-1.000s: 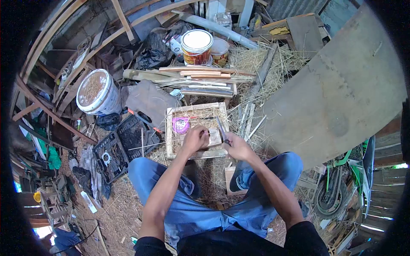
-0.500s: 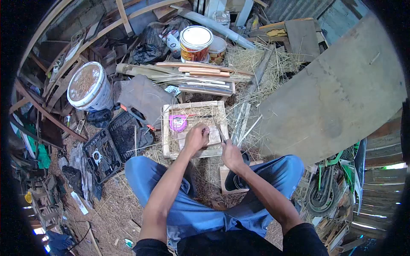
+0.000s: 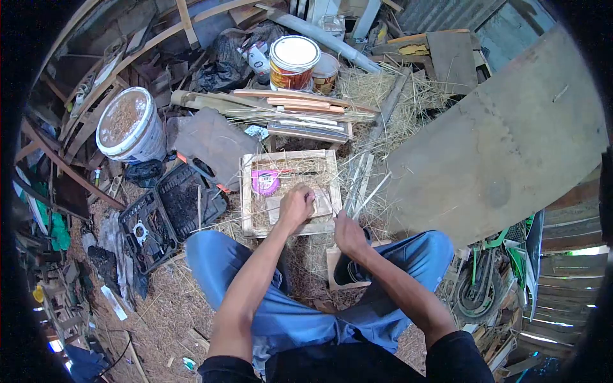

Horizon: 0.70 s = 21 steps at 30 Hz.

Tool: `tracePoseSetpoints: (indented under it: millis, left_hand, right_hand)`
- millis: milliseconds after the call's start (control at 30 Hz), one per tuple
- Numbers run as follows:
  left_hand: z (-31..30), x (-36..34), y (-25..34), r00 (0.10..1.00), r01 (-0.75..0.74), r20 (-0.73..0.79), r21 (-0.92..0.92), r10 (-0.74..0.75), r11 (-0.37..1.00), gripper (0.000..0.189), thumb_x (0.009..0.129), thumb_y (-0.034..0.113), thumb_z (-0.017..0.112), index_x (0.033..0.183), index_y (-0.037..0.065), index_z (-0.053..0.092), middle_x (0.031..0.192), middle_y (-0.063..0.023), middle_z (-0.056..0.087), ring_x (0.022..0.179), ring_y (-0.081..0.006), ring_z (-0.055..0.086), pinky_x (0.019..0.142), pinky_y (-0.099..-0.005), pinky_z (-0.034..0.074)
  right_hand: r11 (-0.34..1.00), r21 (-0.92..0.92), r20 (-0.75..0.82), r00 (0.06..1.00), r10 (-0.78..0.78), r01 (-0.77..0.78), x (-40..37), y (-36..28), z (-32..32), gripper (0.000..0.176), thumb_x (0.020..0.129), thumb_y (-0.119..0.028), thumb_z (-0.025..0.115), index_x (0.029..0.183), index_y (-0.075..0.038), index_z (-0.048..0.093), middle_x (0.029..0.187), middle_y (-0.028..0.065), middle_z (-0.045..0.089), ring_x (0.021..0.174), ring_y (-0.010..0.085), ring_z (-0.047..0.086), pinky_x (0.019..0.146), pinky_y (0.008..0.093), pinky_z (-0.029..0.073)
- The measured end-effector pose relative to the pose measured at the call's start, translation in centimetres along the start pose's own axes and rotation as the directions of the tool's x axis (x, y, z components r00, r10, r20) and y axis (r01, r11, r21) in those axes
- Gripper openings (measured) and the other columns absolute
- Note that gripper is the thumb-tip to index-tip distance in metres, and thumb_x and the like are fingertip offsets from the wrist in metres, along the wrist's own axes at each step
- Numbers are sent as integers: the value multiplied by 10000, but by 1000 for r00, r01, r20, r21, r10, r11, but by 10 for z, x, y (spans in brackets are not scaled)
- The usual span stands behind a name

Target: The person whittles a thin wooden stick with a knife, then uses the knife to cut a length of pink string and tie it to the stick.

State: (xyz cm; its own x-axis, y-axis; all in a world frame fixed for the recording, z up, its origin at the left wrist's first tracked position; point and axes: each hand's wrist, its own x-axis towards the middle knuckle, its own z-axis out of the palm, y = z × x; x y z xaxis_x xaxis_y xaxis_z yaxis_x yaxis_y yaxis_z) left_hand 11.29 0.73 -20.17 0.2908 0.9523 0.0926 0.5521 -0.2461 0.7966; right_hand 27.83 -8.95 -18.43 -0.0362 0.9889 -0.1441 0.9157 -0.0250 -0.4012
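Note:
My left hand (image 3: 295,205) is closed over a flat wooden block (image 3: 321,205), its fingers curled in a pinch; whatever lies in them is too small to make out. My right hand (image 3: 350,234) grips a thin blade-like tool (image 3: 330,200), which points up and left past the block; its handle is hidden in my fist. Block and hands are at the near side of a shallow wooden frame (image 3: 247,195) with straw inside. A pink rounded case (image 3: 265,182), resembling a tape measure, lies in the frame's left part.
Beyond the frame stands a low stack of wooden strips (image 3: 306,105). An open black tool case (image 3: 167,207) and a white bucket (image 3: 129,127) are to the left. A large leaning board (image 3: 498,147) fills the right. Straw and shavings cover the floor.
The blade-like tool has turned slightly and now shows as a thinner line. My right hand has shifted a little; my left hand stays almost in place at the block.

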Motion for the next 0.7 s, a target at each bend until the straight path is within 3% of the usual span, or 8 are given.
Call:
tracePoseSetpoints:
  millis: [67,133,167,267,333,467,533,700]
  left_hand:
    - [2,0,-2,1000,-9,5,17,9,1000,82,796,100,615,837,32,635,865,-144,628,808,-346,617,717,-415,481]
    - [1,0,-1,1000,-18,8,24,18,1000,74,793,96,617,831,36,636,866,-140,629,798,-341,619,709,-414,482]
    - [1,1,-1,999,-32,13,34,31,999,65,791,92,618,825,41,637,868,-136,630,789,-336,621,702,-412,483]
    - [3,5,0,999,21,32,43,-23,999,46,786,80,621,813,46,637,862,-126,630,785,-327,623,695,-405,482]
    - [0,7,4,999,23,25,42,-24,999,45,784,75,621,813,47,639,858,-120,631,783,-321,624,692,-402,482]
    - [3,10,3,999,23,-33,0,-23,1000,27,763,41,599,779,44,621,824,-125,613,782,-353,608,684,-447,478]
    - [1,12,4,998,57,-6,10,-57,998,32,765,44,601,784,45,626,825,-123,617,783,-349,609,687,-443,478]
    - [-1,16,5,994,108,15,-21,-107,994,43,770,51,609,797,49,642,827,-120,625,788,-339,613,696,-429,478]
  right_hand:
    - [1000,24,64,998,5,-6,-3,8,7,205,892,-104,399,1011,60,429,793,260,631,705,408,639,594,476,520]
    - [962,-253,16,994,-104,105,-9,4,0,164,914,-95,377,1003,30,436,767,231,637,713,368,657,594,451,534]
    - [961,-258,15,994,-104,104,-7,2,-1,164,914,-95,377,1003,30,436,767,231,637,713,368,657,594,451,534]
    - [968,-248,115,991,63,-33,0,2,6,146,936,-91,360,1009,6,442,788,206,640,760,350,668,611,425,547]
    - [913,-399,99,994,-51,87,1,6,7,417,902,-80,427,1259,130,376,738,142,621,655,218,632,542,326,505]
    - [934,-356,117,991,59,-13,13,-2,0,252,922,-85,391,1124,49,459,758,152,632,653,235,651,560,355,530]
    - [965,-200,206,956,209,-168,17,-11,-11,128,936,-85,377,1015,-17,454,945,249,638,858,350,665,672,422,554]
    - [964,-208,154,968,198,-164,23,-17,-3,134,930,-77,375,1021,-13,449,965,255,636,879,370,659,694,437,552]
